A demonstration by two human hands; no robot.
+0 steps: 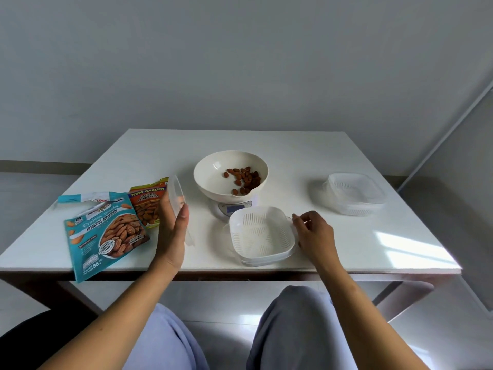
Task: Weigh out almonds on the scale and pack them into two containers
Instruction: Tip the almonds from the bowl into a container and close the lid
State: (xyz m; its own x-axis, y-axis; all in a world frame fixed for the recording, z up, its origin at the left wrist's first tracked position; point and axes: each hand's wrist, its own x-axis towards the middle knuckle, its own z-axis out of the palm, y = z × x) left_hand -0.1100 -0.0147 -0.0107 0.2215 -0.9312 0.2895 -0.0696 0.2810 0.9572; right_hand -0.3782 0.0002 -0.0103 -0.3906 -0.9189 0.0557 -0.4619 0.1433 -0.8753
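Left hand grips a clear lid upright; right hand pinches the open container rim.

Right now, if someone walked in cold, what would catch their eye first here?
Probably the cream bowl on the scale at mid-table, holding a small heap of almonds. Next, the left hand holding a clear lid upright beside two almond bags, while the right hand touches the open white container.
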